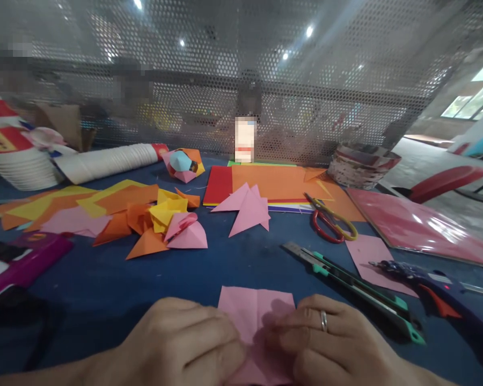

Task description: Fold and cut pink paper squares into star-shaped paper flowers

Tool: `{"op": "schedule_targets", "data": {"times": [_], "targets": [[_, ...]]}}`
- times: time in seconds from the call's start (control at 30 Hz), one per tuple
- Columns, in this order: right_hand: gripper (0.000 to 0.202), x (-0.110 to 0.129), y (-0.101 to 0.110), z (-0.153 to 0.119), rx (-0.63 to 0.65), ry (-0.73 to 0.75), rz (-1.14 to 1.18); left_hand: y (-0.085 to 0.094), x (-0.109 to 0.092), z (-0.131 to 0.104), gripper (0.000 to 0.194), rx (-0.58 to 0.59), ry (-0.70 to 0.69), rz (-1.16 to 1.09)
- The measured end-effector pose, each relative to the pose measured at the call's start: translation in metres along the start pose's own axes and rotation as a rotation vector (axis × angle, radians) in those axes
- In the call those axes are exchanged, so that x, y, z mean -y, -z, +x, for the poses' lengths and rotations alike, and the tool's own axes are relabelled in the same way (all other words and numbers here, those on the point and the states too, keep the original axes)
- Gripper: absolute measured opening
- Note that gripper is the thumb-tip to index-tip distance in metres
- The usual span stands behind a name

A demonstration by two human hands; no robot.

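A creased pink paper square [256,308] lies on the blue table at the bottom centre, between my hands. My left hand [189,338] rests on its left side, fingers curled and pressed together at the paper. My right hand [326,338], with a ring on one finger, presses on its right side, fingers bent and closed on the sheet. The fingertips of both hands are partly hidden. Beyond the sheet lie folded pink pieces [251,210]. A green and black box cutter [354,287] lies to the right, just past my right hand.
Red and yellow scissors [333,219] lie near stacked coloured paper [273,182]. A glue gun [434,289] and a pink sheet pack [426,225] are at right. Folded flowers [169,220], paper cups [112,163] and a purple object [32,262] stand at left; a woven basket [360,166] is behind.
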State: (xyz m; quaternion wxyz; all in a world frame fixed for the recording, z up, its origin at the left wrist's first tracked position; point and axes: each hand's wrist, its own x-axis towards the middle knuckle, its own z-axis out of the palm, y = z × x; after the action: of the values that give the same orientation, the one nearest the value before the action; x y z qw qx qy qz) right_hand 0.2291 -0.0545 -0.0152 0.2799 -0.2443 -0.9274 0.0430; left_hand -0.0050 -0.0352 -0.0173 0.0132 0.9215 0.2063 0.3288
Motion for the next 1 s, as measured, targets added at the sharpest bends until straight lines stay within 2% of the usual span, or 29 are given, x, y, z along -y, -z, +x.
{"op": "schedule_targets", "data": {"times": [0.1, 0.2, 0.33, 0.43, 0.7, 1.0], "targets": [[0.021, 0.002, -0.001, 0.001, -0.062, -0.189, 0.024, -0.005, 0.002, -0.003, 0.014, 0.023, 0.171, -0.092], [0.018, 0.001, -0.001, 0.006, -0.052, -0.390, 0.009, -0.011, 0.006, -0.005, 0.007, 0.009, 0.332, -0.105], [0.008, -0.004, -0.005, 0.009, 0.033, -0.566, -0.086, -0.019, 0.009, -0.007, 0.029, -0.089, 0.458, -0.023], [0.007, -0.006, -0.006, 0.008, 0.072, -0.571, -0.158, -0.022, 0.009, -0.009, 0.035, -0.055, 0.501, 0.020], [0.014, -0.009, -0.007, 0.008, 0.083, -0.564, -0.257, -0.026, 0.009, -0.012, 0.030, 0.017, 0.533, 0.057], [0.017, -0.010, -0.007, 0.009, 0.108, -0.579, -0.259, -0.027, 0.010, -0.012, 0.032, 0.054, 0.567, 0.031]]}}
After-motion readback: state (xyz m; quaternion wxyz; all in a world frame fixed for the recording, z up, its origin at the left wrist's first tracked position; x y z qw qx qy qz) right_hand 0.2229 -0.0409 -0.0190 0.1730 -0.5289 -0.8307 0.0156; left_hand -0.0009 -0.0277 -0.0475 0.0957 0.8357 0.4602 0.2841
